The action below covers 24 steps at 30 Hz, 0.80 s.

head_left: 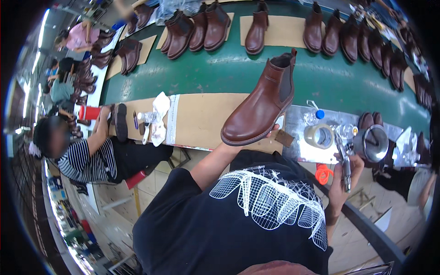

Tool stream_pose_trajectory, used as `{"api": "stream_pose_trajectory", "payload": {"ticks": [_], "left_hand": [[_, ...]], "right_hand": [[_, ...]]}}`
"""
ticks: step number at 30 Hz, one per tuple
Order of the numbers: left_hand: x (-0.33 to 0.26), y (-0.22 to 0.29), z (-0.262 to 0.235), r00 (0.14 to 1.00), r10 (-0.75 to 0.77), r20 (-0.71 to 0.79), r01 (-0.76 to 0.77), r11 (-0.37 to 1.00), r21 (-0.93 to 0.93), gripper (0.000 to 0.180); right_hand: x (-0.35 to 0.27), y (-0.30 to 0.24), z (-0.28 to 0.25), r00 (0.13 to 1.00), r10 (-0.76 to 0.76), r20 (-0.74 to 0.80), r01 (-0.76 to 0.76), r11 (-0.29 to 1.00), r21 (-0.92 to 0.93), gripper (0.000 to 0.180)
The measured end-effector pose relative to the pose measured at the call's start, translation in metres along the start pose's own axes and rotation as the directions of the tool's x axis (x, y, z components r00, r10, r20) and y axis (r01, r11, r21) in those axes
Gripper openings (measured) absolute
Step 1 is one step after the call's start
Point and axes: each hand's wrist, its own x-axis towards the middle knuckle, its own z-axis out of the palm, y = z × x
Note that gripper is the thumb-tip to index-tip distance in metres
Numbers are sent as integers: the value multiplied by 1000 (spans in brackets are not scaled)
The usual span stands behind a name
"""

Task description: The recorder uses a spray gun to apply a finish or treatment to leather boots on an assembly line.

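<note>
My left hand [256, 140] holds a brown ankle boot [261, 103] from underneath by its sole, toe pointing down-left, shaft tilted up toward the green belt; most of the hand is hidden under the boot. My right hand [343, 172] grips a metal spray gun [364, 146] with a round silver cup, held at the right, apart from the boot. Below the boot lies a tan cardboard sheet [201, 117] on the workbench.
A green conveyor belt [220, 68] carries several brown boots on cardboard sheets. A tape roll [319, 135], a small bottle with a blue cap [316, 114] and a white rag [160, 114] lie on the bench. A person in a striped shirt [87, 158] sits at left.
</note>
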Motion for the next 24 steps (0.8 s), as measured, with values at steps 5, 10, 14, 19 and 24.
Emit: {"api": "stream_pose_trajectory", "payload": {"ticks": [5, 10, 14, 19, 24], "left_hand": [[4, -3, 15, 991, -73, 110, 95, 973, -212, 60], [11, -18, -8, 995, -8, 96, -9, 985, 170, 65], [8, -20, 1, 999, -8, 31, 6, 999, 42, 72], [8, -11, 10, 998, -37, -58, 36, 999, -18, 68], [12, -4, 17, 999, 50, -12, -47, 985, 166, 55]], "right_hand": [[8, -36, 1, 978, -125, 168, 160, 965, -209, 34], [34, -84, 24, 934, -290, 210, 330, 924, -192, 34], [48, -97, 28, 959, -128, 254, 130, 992, 8, 32], [59, -98, 36, 927, -266, 264, 309, 941, -139, 35], [62, -95, 41, 954, -225, 200, 254, 957, -138, 31]]}}
